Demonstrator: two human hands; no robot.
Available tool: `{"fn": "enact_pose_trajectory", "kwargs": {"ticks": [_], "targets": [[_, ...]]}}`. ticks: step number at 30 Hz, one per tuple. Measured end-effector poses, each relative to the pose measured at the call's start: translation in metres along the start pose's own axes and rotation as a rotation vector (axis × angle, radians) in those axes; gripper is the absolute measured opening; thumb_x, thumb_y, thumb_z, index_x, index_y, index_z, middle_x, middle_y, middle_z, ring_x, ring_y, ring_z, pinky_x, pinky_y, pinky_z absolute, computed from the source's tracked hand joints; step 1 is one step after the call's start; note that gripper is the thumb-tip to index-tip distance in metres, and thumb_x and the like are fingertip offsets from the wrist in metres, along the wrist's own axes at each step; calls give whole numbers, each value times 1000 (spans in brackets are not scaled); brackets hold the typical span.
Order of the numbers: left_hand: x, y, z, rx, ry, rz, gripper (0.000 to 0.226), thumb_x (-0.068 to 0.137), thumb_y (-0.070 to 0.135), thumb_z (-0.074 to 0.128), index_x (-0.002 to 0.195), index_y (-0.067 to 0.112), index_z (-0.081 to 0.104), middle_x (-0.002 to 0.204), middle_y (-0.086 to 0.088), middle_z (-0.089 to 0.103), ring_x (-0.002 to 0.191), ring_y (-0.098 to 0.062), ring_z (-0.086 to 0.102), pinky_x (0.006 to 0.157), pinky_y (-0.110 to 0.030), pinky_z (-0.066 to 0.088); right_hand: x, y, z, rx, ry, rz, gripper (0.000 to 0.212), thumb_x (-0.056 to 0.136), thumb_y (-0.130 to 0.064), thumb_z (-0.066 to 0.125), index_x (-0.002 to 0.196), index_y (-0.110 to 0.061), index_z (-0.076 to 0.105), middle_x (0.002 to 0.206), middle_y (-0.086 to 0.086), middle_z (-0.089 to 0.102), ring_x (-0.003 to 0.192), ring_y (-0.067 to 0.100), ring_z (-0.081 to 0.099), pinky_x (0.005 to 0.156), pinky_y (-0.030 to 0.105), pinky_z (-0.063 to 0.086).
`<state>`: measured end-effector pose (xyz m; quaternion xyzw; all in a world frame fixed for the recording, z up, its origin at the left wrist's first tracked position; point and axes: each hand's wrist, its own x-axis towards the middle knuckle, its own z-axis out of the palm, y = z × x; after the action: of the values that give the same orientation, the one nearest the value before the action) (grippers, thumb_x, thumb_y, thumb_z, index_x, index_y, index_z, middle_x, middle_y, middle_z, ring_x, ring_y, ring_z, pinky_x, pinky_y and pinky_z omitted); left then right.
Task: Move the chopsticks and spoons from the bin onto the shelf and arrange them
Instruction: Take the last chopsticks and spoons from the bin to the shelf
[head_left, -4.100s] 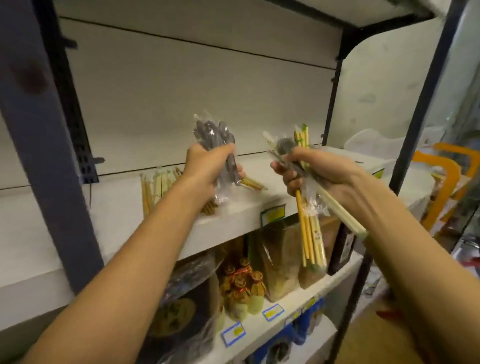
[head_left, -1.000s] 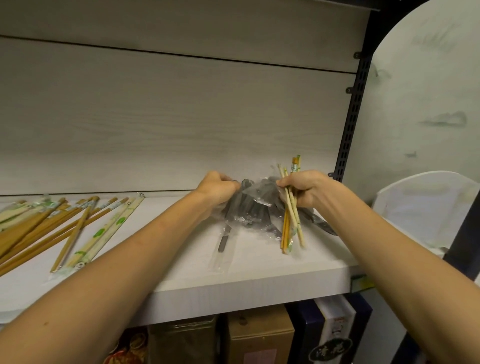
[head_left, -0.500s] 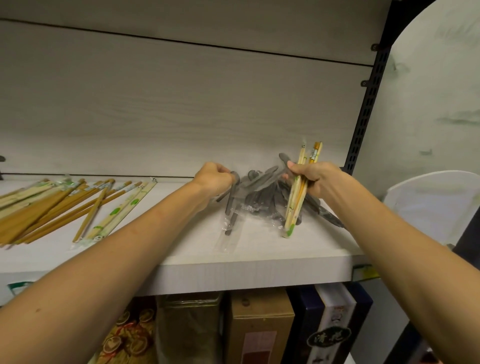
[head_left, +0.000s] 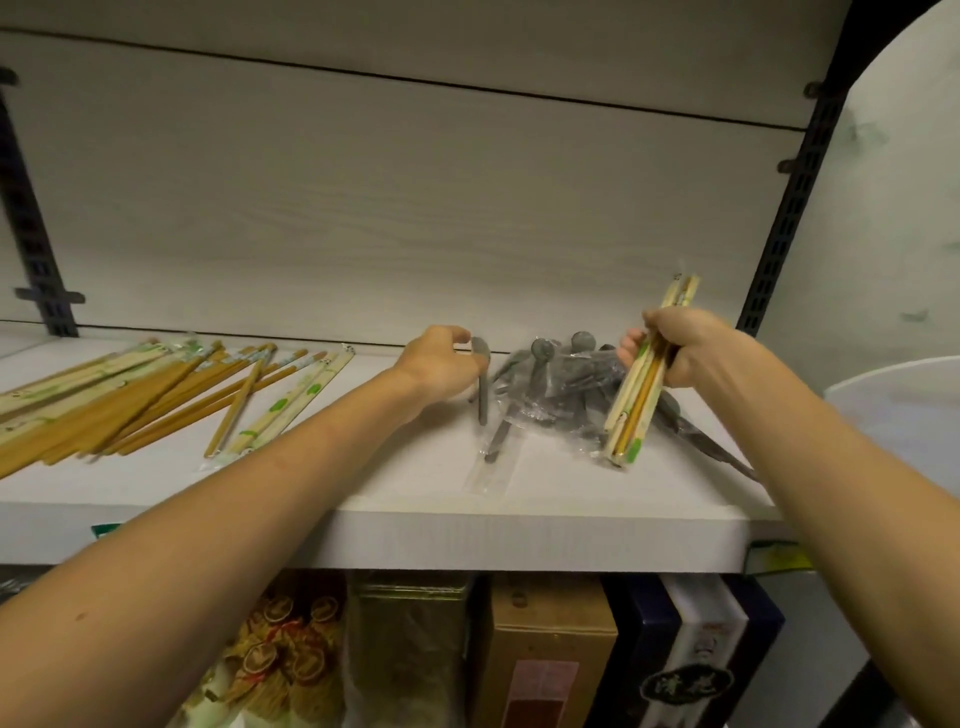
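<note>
On the white shelf (head_left: 545, 535) a heap of dark grey spoons in clear wrappers (head_left: 561, 395) lies at the right. My left hand (head_left: 441, 364) pinches one wrapped spoon (head_left: 482, 384) at the heap's left edge. Just right of the heap, my right hand (head_left: 680, 348) is closed around a small bundle of wrapped chopsticks (head_left: 644, 384), held tilted with the lower ends over the spoons. At the shelf's left lies a spread of several wrapped wooden chopsticks (head_left: 156, 395).
A black slotted upright (head_left: 784, 208) bounds the shelf at the right, another (head_left: 31, 234) at the left. A white bin rim (head_left: 904, 405) shows at far right. Below the shelf stand boxes (head_left: 550, 654) and packaged goods (head_left: 280, 649).
Four seconds ago both hands held wrapped cutlery in the air. Since then the spoons came down onto the shelf; in the last half second my right hand drew the chopstick bundle rightwards off the heap.
</note>
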<state>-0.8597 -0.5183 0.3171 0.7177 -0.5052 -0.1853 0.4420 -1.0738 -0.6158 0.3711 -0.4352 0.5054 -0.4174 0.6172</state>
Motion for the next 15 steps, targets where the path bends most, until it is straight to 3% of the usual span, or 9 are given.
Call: {"fn": "enact_pose_trajectory", "kwargs": {"ticks": [6, 11, 15], "targets": [[3, -8, -18, 283, -82, 163, 69, 87, 43, 65, 146, 18, 39, 150, -4, 41, 138, -22, 37, 111, -29, 30, -18, -25, 8, 18, -49, -47, 20, 101, -17, 45, 90, -4, 55, 74, 6, 56, 64, 15, 59, 44, 28, 56], [5, -24, -67, 503, -12, 240, 40, 90, 48, 57, 123, 26, 60, 131, -3, 57, 122, -23, 51, 100, -34, 42, -38, -37, 66, 86, -174, -85, 24, 102, -15, 44, 81, -3, 49, 63, 4, 50, 34, 10, 52, 36, 20, 48], [-10, -62, -142, 544, 58, 200, 21, 90, 40, 56, 104, 26, 65, 114, -1, 66, 106, -23, 59, 86, -32, 46, -58, -14, 161, 48, -290, -123, 28, 103, -12, 40, 76, -5, 45, 39, 6, 49, 26, 9, 49, 33, 21, 47]]}}
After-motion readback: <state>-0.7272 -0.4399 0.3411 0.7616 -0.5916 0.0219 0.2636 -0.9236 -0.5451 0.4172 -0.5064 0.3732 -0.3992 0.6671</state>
